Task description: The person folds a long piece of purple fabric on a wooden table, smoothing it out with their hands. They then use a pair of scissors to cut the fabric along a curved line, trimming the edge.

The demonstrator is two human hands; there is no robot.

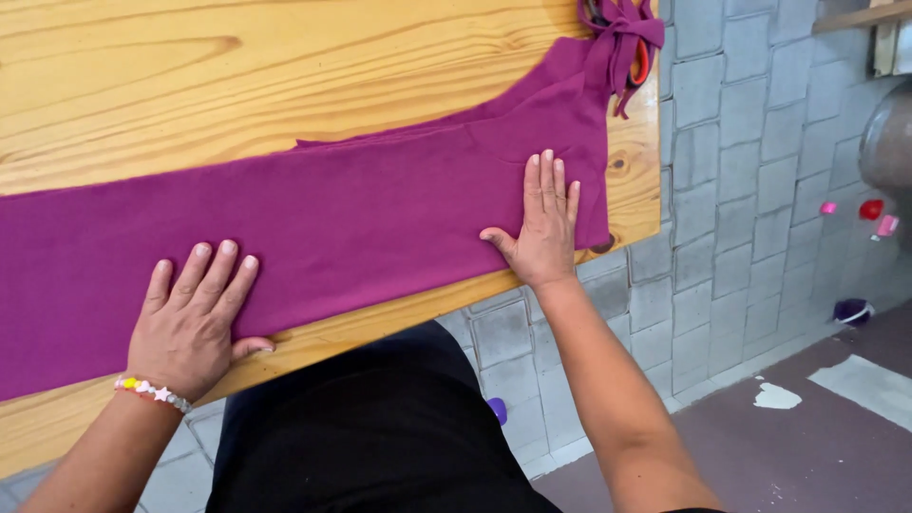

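- Left hand (193,321): flat, fingers spread, palm pressing the near edge of a long strip of folded magenta knit fabric (361,218); gripping nothing.
- The fabric lies lengthwise across the pale pine worktop (190,85), its long axis running left to right under both hands.
- Right hand (541,223): flat, fingers together, pressing the fabric near its right end; gripping nothing.
- Knotted fabric strips (622,38) lie beyond, at the far right corner.
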